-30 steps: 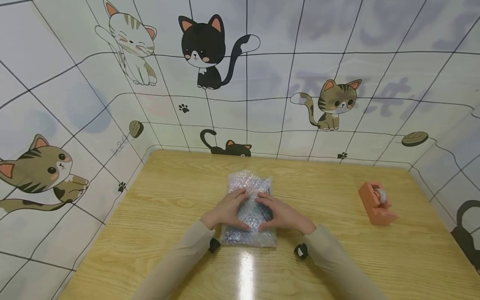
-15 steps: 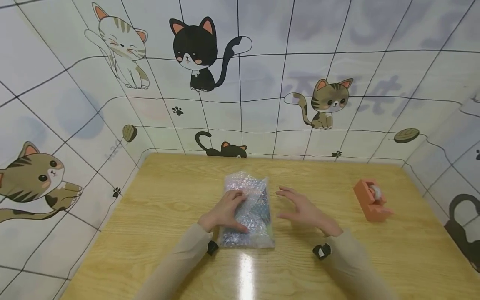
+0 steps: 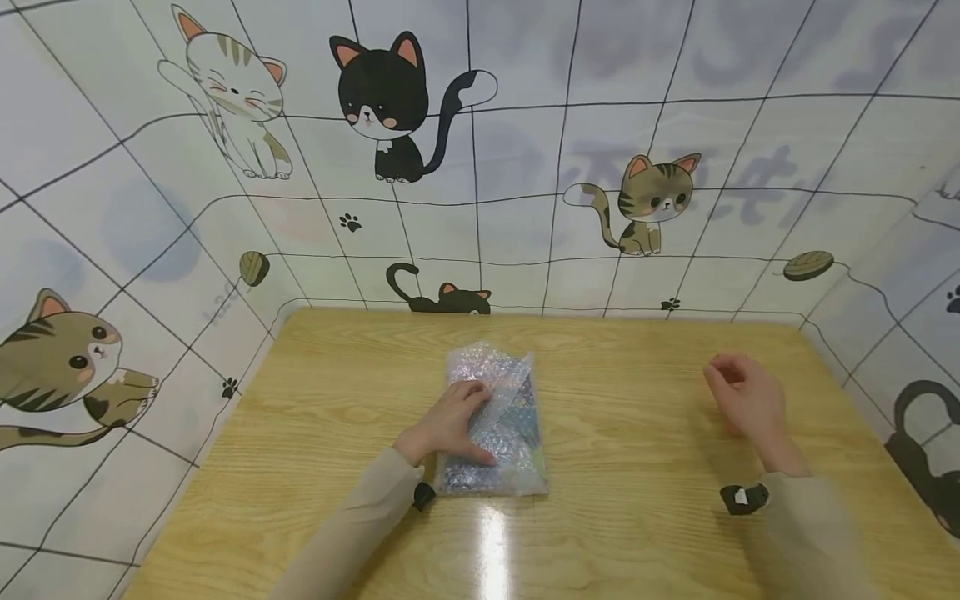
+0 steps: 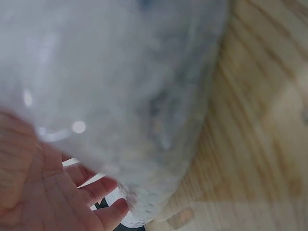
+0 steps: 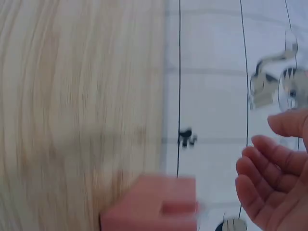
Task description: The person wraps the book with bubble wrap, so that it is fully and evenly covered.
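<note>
- Light yellow-brown, wood-grained bench (image 3: pixel 615 400), its far edge along the back wall.
- White back wall (image 3: pixel 517 233) with thin black grid lines and faded lilac patches, printed with a black-and-white cartoon cat (image 3: pixel 382 87) and a smaller brown striped cat (image 3: pixel 656 200).
- White gridded left wall (image 3: pixel 82 192), bearing a large brown tabby cat (image 3: pixel 63 358).
- Pale gridded right wall (image 3: pixel 885 333).
- Bright white streak of reflected light (image 3: pixel 492 550) on the bench's near part.

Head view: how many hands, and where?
2. The left hand rests on the bubble-wrapped package; the right hand is at the right side of the table, near the tape dispenser, which shows blurred in the right wrist view.
</note>
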`<action>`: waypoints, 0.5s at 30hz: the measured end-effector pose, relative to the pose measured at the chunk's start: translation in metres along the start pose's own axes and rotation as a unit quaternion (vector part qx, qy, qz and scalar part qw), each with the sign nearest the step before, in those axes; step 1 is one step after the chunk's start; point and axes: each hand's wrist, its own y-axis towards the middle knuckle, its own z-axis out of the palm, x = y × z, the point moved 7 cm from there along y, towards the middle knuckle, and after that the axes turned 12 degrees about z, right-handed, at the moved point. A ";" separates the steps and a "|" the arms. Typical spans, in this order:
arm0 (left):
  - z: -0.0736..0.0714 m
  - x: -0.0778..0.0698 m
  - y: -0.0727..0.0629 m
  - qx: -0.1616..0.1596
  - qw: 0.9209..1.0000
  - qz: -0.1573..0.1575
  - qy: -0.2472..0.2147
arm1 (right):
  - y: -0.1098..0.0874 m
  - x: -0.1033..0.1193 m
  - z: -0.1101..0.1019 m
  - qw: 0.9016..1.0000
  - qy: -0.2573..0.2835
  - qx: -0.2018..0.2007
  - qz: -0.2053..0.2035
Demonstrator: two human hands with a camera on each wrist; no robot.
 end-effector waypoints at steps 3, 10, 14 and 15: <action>0.000 0.001 0.000 0.002 1.000 -0.003 0.000 | 0.007 -0.029 -0.021 0.997 -0.042 -0.028 0.061; 0.000 0.001 0.001 0.004 1.000 -0.006 0.001 | 0.011 -0.076 -0.037 0.986 -0.111 0.050 0.117; -0.001 0.000 0.001 0.006 1.000 -0.008 0.000 | 0.012 -0.086 -0.034 0.970 -0.153 0.130 0.134; -0.001 0.000 0.001 0.006 1.000 -0.009 -0.002 | 0.012 -0.087 -0.032 0.966 -0.153 0.152 0.143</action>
